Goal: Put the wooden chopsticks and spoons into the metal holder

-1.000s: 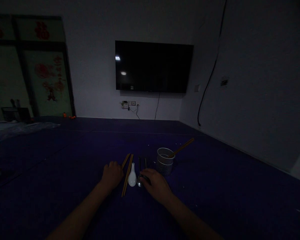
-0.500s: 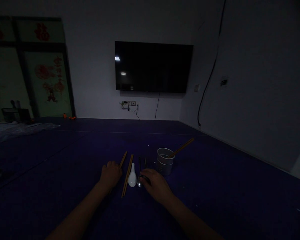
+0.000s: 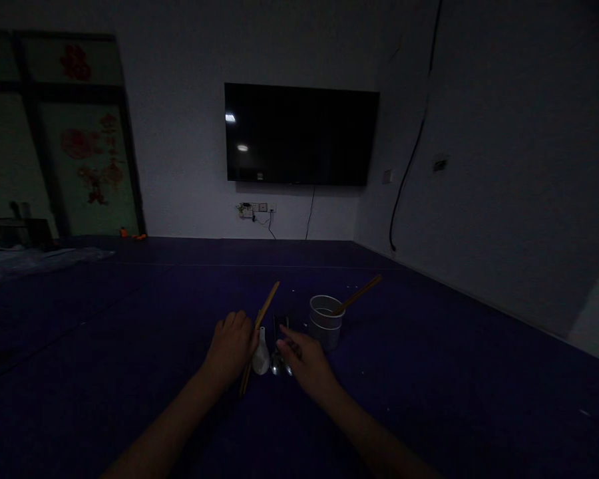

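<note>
In a dim room, my left hand (image 3: 232, 347) is closed around a pair of wooden chopsticks (image 3: 267, 307) whose far ends tilt up off the dark blue floor mat (image 3: 130, 332). A white ceramic spoon (image 3: 260, 356) lies just right of that hand. My right hand (image 3: 303, 359) rests beside it, fingers curled over a metal spoon (image 3: 276, 364) and dark utensils (image 3: 279, 326); whether it grips them is unclear. A metal cup (image 3: 325, 319) with a wooden stick (image 3: 357, 295) leaning in it stands right of my right hand.
A black television (image 3: 299, 133) hangs on the far wall above a socket with a cable (image 3: 259, 209). A cable runs down the right wall (image 3: 409, 166). Plastic sheeting (image 3: 24, 259) lies at far left, near doors with red paper decorations (image 3: 84, 153).
My left hand has closed on the chopsticks and raised their far ends off the mat. My right hand shifted slightly toward the utensils. The camera turned a little to the right.
</note>
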Available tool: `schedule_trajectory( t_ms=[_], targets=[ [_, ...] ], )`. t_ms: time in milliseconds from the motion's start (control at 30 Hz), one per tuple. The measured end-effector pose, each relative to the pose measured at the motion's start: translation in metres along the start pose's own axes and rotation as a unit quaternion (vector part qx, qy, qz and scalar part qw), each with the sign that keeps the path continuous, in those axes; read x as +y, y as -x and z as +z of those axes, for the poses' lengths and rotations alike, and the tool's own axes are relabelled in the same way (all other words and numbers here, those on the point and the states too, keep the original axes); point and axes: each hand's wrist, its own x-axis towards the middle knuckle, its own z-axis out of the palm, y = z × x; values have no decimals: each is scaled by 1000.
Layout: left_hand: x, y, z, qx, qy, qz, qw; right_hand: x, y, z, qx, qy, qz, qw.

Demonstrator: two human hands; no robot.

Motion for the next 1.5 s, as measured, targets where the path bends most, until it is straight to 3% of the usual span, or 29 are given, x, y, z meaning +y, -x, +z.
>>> schedule_trajectory(
  t_ms=[133, 300, 800, 967, 1100, 1300, 1400, 1500],
  targets=[
    [10, 3, 3, 29, 0, 68, 997, -3, -2, 7, -3, -146, 70, 987],
    [19, 6, 8, 50, 10, 141, 989, -6, -5, 8, -13, -227, 96, 969],
    [21, 7, 10, 78, 75, 206, 973, -17, -2, 1, 74, -216, 79, 971],
    [17, 11, 12, 109, 126, 187, 968, -24, 1, -9, 102, -152, 29, 983],
    [10, 12, 14, 100, 183, 119, 971, -31, 3, -29, 202, -46, -38, 978],
    [2, 8, 20, 74, 226, 14, 971, -33, -4, -70, 397, 130, -103, 903],
    [-1, 8, 22, 72, 241, -5, 968, -30, -10, -85, 436, 187, -89, 876],
    [-3, 9, 23, 69, 244, -2, 967, -27, -16, -96, 443, 213, -57, 869]
  ],
)
